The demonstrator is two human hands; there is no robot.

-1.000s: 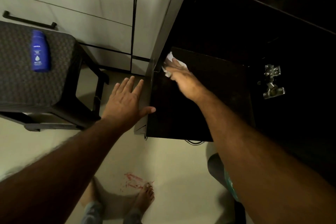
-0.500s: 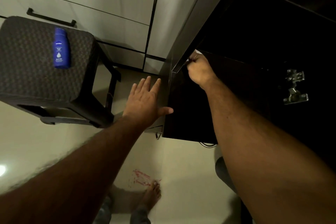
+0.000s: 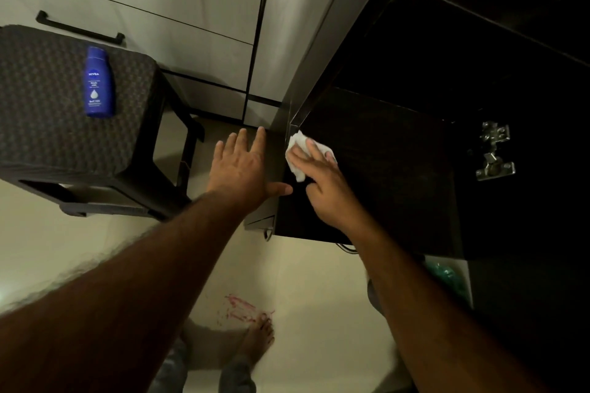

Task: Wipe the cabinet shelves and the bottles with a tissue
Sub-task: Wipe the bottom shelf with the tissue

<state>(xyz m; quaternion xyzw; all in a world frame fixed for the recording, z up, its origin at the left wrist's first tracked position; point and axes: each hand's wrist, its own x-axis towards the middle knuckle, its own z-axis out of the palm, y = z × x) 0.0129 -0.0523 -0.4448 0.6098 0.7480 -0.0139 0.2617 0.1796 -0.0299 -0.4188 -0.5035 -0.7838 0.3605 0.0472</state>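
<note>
Back from the corner, right hand (image 3: 325, 182) presses crumpled white tissue (image 3: 298, 150) flat — dark shelf (image 3: 383, 169).

Both forearms (image 3: 134, 290) are bare and sleeveless, feet (image 3: 260, 340) bare below grey trouser legs (image 3: 172, 370).

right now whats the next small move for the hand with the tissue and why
Probably slide the right hand and the tissue rightward across the dark shelf. The tissue sits at the shelf's left edge under straight fingers, and the surface to its right looks uncovered.
</note>
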